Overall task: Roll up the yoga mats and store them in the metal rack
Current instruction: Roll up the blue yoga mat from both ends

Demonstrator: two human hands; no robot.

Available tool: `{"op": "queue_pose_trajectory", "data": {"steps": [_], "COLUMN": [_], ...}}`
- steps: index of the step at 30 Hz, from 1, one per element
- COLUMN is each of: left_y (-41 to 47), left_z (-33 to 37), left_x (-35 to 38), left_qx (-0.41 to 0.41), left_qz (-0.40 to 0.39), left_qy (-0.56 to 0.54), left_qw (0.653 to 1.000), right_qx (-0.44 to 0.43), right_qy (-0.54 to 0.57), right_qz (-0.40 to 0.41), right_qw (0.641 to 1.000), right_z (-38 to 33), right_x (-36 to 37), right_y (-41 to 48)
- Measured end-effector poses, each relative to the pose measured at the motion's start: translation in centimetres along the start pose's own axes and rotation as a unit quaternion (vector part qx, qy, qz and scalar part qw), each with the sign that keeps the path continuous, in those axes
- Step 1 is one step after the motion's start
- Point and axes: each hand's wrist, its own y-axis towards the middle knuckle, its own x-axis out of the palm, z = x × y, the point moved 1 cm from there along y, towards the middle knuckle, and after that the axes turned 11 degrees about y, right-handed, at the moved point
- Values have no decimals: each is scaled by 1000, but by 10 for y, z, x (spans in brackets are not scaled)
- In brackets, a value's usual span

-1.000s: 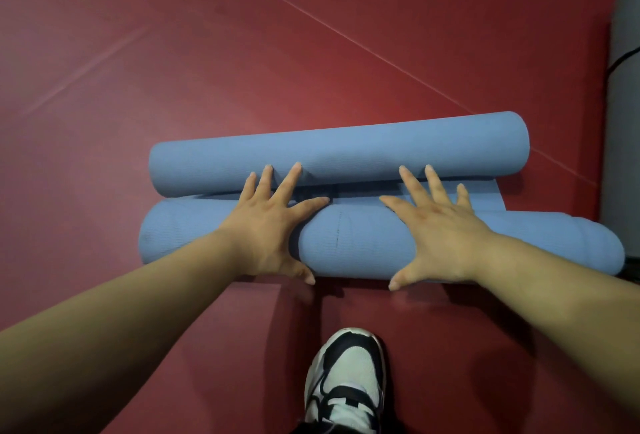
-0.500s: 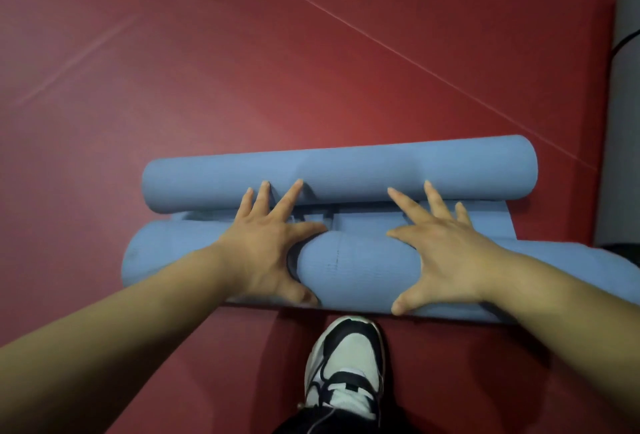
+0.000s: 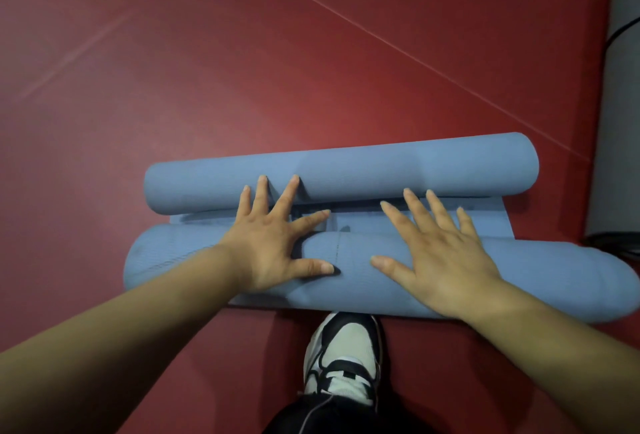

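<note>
From the head view we look down on a blue yoga mat lying on the red floor (image 3: 207, 70). We take its near roll (image 3: 554, 278) as our landmark. It is the thicker of two rolls and runs left to right.

Just beyond the near roll lies a flat strip (image 3: 363, 222) of the same blue, and beyond that a slimmer far roll (image 3: 346, 170), roughly parallel to the near one. We cannot tell whether the two rolls belong to one mat or two.

Our left hand (image 3: 273, 243) lies palm-down on top of the near roll, towards its left end. Its grip is wide and flat, with the fingers spread and straight and closed round nothing. The thumb lies along the near roll, the forefinger stretches over the flat strip, and the longer fingertips touch the far roll.

Our right hand (image 3: 446, 253) rests on top of the near roll about midway along it, also spread wide and pressing rather than clasping. Its fingertips reach across the strip to the near edge of the far roll.

So the mat lies under both palms, not enclosed by either grip.

On our side of the near roll a black-and-white shoe (image 3: 343, 357) points its toe at it. Past its right end lies a grey rolled mat (image 3: 620, 122).
</note>
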Motion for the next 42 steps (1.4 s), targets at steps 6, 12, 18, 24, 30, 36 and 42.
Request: {"op": "queue_pose_trajectory", "data": {"steps": [6, 12, 18, 24, 30, 36, 42], "left_y": [-3, -20, -2, 15, 26, 30, 34], "left_z": [4, 18, 12, 3, -4, -7, -11], "left_x": [-1, 12, 4, -7, -14, -18, -21], "left_qx": [-31, -69, -89, -92, -89, -90, -85], "left_qz": [60, 123, 81, 55, 40, 57, 71], "left_qy": [20, -23, -32, -40, -60, -63, -55], "left_qw": [997, 990, 992, 993, 993, 992, 992], "right_qx": [10, 12, 21, 19, 22, 13, 10], "right_qy": [1, 22, 22, -19, -27, -20, -19], "right_qz": [0, 2, 43, 65, 72, 79, 91], "right_qw": [1000, 1000, 999, 997, 997, 997, 996], "right_z": [4, 9, 7, -1, -7, -2, 1], "right_x": [-8, -14, -19, -11, -9, -11, -16], "right_y": [17, 33, 34, 22, 19, 30, 39]}}
